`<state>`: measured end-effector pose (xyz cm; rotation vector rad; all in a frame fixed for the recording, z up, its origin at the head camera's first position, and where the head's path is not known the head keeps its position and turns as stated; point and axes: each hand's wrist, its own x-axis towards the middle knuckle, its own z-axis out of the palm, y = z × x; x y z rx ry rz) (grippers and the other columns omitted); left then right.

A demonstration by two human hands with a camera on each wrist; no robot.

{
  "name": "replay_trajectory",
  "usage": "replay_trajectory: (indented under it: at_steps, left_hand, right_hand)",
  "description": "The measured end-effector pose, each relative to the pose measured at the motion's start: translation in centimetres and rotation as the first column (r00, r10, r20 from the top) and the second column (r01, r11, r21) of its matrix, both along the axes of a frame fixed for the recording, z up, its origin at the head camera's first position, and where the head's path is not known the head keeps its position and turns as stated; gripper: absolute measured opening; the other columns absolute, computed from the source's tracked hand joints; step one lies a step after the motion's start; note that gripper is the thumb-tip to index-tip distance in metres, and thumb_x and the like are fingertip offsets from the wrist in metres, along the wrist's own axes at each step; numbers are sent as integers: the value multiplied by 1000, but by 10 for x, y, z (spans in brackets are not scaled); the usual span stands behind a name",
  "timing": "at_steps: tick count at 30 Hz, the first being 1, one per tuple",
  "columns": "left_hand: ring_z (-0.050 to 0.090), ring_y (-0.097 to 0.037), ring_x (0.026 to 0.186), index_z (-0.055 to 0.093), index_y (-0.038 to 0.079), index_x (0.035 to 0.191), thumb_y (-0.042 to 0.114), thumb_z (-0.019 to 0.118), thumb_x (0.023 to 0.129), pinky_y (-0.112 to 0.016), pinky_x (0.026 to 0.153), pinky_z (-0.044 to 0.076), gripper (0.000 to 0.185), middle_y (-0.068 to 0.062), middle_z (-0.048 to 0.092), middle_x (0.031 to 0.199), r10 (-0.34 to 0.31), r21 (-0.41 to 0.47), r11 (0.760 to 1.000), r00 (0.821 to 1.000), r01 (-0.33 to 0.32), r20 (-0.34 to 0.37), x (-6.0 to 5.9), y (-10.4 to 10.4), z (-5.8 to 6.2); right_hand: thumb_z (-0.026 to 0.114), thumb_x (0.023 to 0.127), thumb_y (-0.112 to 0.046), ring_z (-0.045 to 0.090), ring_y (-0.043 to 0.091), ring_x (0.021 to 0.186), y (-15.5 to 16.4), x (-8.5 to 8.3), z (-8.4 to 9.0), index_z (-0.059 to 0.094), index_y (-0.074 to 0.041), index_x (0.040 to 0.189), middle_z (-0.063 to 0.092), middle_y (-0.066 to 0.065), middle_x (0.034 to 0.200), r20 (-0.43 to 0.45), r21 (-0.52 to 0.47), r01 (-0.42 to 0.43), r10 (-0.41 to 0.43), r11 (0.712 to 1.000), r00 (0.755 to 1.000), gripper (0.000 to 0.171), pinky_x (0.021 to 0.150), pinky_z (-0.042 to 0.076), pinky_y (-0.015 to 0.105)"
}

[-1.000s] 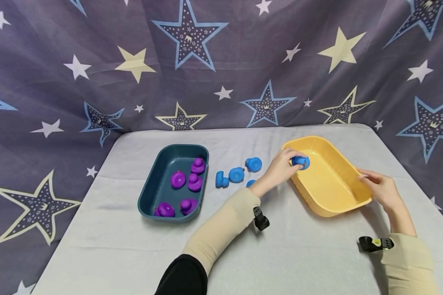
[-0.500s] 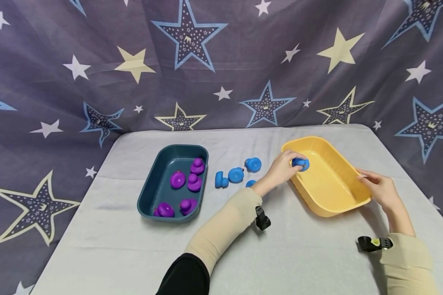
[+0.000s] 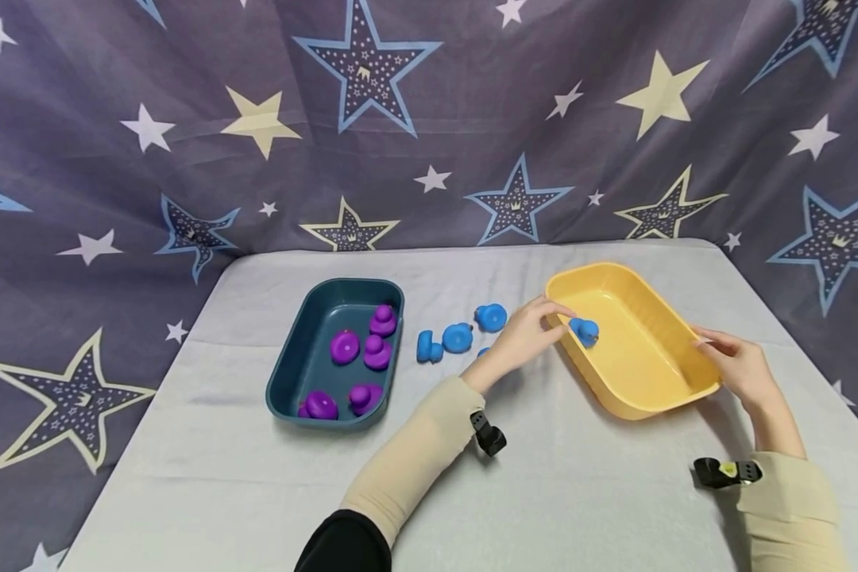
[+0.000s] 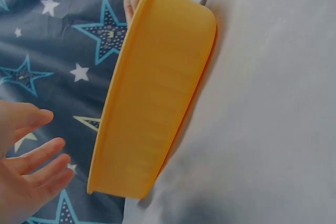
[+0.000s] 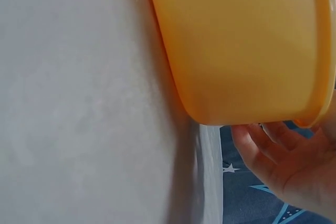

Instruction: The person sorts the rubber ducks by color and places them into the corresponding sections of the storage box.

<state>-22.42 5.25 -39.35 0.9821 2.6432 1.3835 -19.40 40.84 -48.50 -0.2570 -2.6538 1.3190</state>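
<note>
Released: blue toy point(image 3: 585, 330) now lies in yellow tub point(image 3: 686, 349); my left hand point(image 3: 525, 335) withdraws empty, fingers relaxed, right hand point(image 3: 735, 364) steadies rim; four blue toys point(image 3: 458, 338) remain on desk point(image 3: 257, 477).

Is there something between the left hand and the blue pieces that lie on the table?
Nothing visible does. The left hand is open just outside the yellow tub, and the blue pieces lie right beside it on bare cloth; one sits partly hidden behind the wrist.

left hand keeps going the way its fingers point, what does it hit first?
Probably the near wall of the yellow tub: the left hand is open, fingertips at its rim, pointing in. Just past it lies the blue toy. Depth is unclear, so it may clear the rim.
</note>
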Motion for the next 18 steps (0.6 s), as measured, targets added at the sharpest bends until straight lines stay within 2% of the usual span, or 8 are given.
replay_trajectory:
  at_steps: [6, 18]
  left_hand:
    - [51, -17, 102, 62, 11, 109, 16, 58, 86, -16, 85, 37, 24, -1, 57, 106, -28, -49, 998, 999, 29, 19, 2, -15, -4]
    - [49, -15, 104, 61, 13, 111, 18, 55, 88, -20, 85, 40, 25, 0, 56, 111, -25, -116, 993, 999, 30, 43, 10, -41, -4]
  right_hand:
    - [57, 83, -41, 51, -9, 68, -3, 2, 2, 54, -6, 122, 51, -33, 74, -4, -32, -1, 1, 999, 1000, 53, 55, 43, 12]
    - [57, 83, -41, 51, -9, 69, -2, 1, 3, 54, -8, 123, 52, -32, 76, 11, -56, -7, 8, 998, 1000, 51, 56, 43, 11]
